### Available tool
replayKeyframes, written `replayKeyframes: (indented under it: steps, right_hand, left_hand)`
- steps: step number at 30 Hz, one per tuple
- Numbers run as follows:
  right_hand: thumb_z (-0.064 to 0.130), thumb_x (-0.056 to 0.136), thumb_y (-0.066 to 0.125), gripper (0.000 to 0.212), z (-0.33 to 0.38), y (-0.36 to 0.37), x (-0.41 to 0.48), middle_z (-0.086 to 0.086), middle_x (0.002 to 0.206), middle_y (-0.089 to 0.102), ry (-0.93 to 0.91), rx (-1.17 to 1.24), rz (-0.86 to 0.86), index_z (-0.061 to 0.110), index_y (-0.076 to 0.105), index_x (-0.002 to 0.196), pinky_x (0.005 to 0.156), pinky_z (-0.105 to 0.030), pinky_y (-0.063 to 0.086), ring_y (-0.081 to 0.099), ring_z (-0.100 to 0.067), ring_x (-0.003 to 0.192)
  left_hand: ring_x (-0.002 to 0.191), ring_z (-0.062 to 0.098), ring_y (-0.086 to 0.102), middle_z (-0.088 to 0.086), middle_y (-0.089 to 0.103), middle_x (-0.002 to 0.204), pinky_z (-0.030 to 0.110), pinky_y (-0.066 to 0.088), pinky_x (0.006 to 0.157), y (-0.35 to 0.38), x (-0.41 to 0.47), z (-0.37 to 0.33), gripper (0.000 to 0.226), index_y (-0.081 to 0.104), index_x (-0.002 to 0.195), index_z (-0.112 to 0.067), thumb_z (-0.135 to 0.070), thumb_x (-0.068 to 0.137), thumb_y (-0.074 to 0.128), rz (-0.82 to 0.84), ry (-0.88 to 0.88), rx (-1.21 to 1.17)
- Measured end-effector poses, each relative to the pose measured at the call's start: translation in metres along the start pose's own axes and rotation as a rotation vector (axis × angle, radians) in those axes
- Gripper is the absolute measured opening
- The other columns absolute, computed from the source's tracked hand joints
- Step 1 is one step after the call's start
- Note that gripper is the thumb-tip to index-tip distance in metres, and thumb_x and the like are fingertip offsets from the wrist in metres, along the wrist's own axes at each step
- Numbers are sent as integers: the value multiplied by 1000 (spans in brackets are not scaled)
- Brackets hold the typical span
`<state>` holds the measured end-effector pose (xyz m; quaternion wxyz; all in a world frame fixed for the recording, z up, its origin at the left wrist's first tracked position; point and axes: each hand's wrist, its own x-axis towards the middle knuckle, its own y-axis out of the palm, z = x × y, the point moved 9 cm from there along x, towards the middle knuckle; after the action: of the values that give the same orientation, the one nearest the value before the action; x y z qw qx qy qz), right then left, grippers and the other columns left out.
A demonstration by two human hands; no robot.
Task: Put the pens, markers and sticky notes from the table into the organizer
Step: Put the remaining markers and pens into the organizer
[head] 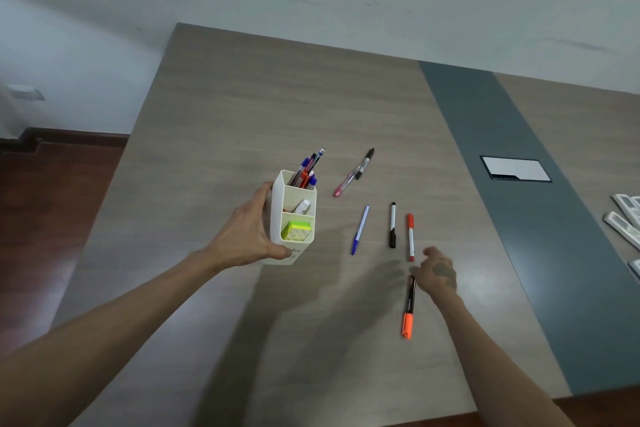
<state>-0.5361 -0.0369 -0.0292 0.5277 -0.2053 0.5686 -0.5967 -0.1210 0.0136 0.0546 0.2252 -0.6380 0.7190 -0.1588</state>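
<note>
My left hand [249, 232] grips the cream three-compartment organizer [277, 215] by its left side, tilted. Several pens [308, 170] stand in its back compartment, a small white item [302, 206] lies in the middle one, and yellow-green sticky notes [296, 230] fill the front one. On the table lie a blue pen [360, 229], a black marker [392, 225], a red marker [410, 236], a pink pen [344, 182] and another black marker [365, 163]. My right hand [438, 274] is blurred, its fingers curled at the black end of an orange highlighter [408, 312], which lies flat.
A dark grey strip [485, 149] crosses the wooden table, with a rectangular cable hatch [516, 169] set in it. White flat objects [623, 218] lie at the right edge. The table's left edge drops to a red-brown floor [52, 201].
</note>
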Motion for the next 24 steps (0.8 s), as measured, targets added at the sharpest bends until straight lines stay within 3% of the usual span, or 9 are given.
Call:
replayKeyframes:
  steps: [3,9,13,18,21,24]
  right_hand:
    - [30,81,70,49,-31,31,-5,-14,121,57,79,-123,130,14,52,123,91,-42,55,62,-34,106]
    - [22,87,62,28,6,24,-11,-15,111,63,-36,-7,27,17,57,114,91,-40,52,62,-37,102]
    - [5,81,69,29,94,-43,-40,4,81,63,-313,386,-184,16,61,106,78,-41,57,63,-22,73]
    - [4,83,73,36,209,-151,-117,6,91,63,-721,917,-357,16,57,114,68,-20,57,68,-16,78]
    - [2,85,71,35,256,-162,-153,5,93,62,-870,982,-348,12,55,115,68,-20,58,70,-17,81]
    - [4,86,71,32,280,-148,-177,2,93,64,-970,894,-352,11,56,115,66,-20,59,70,-14,81]
  left_hand:
    - [109,-6,58,-27,54,125,9,48,80,9,8,-4,120,25,156,-33,-29,61,99,13,5,2]
    - [112,-3,61,-25,57,127,19,53,86,21,17,-10,121,26,157,-34,-30,60,98,26,20,-8]
    - [111,-6,60,-34,54,124,11,52,82,21,16,-12,121,26,156,-34,-32,60,98,22,15,-12]
    - [109,-9,60,-31,57,124,3,50,73,12,8,-23,118,27,154,-35,-30,59,98,-6,36,-28]
    - [106,-11,60,-25,60,126,4,49,73,4,-4,-27,118,28,154,-34,-33,58,97,-30,53,-20]
    - [106,-15,58,-25,59,123,3,47,74,-1,-18,-32,119,28,154,-35,-33,57,96,-48,70,-19]
